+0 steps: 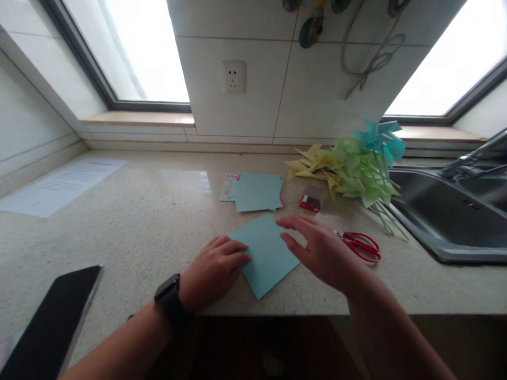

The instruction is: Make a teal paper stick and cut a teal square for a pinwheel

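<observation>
Scissors (362,246) beside right hand (322,252), paper stack (257,191), perhaps pinwheels (356,166)

Plenty of bare counter (158,211) to my left (phone (51,322) aside); scissors (362,245), pinwheels (356,169) and sink (447,211) crowd my right.

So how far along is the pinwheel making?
Done: a heap of finished pinwheels, yellow, green and blue, lies by the sink. In hand: the left hand presses one teal paper square flat while the right hand hovers over it. Left: that sheet looks uncut, the scissors lie idle, and a teal paper stack waits.
</observation>
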Motion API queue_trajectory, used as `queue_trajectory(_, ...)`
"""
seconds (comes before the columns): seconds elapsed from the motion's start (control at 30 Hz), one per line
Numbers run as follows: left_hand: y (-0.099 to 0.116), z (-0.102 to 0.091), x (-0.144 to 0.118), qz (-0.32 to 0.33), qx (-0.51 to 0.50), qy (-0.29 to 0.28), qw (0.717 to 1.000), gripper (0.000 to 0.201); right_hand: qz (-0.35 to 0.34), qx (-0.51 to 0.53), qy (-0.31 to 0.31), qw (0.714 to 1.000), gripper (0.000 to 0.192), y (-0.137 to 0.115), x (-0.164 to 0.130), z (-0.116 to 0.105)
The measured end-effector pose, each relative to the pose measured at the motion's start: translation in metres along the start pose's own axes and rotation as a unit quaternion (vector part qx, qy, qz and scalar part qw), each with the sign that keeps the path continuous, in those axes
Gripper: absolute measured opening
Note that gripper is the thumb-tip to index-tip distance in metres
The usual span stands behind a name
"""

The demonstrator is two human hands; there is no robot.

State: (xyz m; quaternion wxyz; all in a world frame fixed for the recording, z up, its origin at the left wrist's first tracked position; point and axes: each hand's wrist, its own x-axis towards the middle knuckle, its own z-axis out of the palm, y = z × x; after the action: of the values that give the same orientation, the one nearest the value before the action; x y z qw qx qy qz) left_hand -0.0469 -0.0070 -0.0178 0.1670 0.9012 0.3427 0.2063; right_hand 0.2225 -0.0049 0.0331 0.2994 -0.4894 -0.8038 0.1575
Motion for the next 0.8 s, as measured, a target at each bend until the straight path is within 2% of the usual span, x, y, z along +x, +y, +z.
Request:
queue_trajectory(0.07, 0.002, 0.000, -0.001, 0.015, 0.017, -0.011, 1.000, 0.030, -0.038, -0.011, -0.013, 0.999, 0.022, -0.012, -0.037, 0.013)
queue_trajectory(0.13, 0.004, 0.000, -0.001, 0.030, 0.032, -0.020, 0.999, 0.027, -0.065, -0.009, 0.015, 0.998, 0.022, -0.018, -0.071, 0.031)
queue_trajectory(0.27, 0.008, 0.001, -0.002, 0.060, 0.058, -0.035, 0.996, 0.023, -0.102, -0.054, 0.042, 0.992, 0.031, -0.023, -0.112, 0.058)
queue_trajectory(0.4, 0.022, 0.006, -0.007, 0.078, 0.076, -0.042, 0.993, 0.027, -0.138, -0.100, 0.079, 0.982, 0.027, -0.024, -0.122, 0.068)
queue_trajectory(0.6, 0.054, 0.016, -0.023, 0.070, 0.112, -0.051, 0.990, 0.037, -0.115, -0.106, 0.114, 0.981, 0.022, -0.021, -0.128, 0.074)
queue_trajectory(0.73, 0.056, 0.017, -0.037, 0.055, 0.155, -0.063, 0.984, 0.045, -0.101, -0.123, 0.140, 0.977, 0.029, -0.014, -0.134, 0.071)
queue_trajectory(0.8, 0.052, 0.016, -0.043, 0.047, 0.162, -0.063, 0.984, 0.050, -0.078, -0.139, 0.135, 0.978, 0.037, -0.011, -0.137, 0.066)
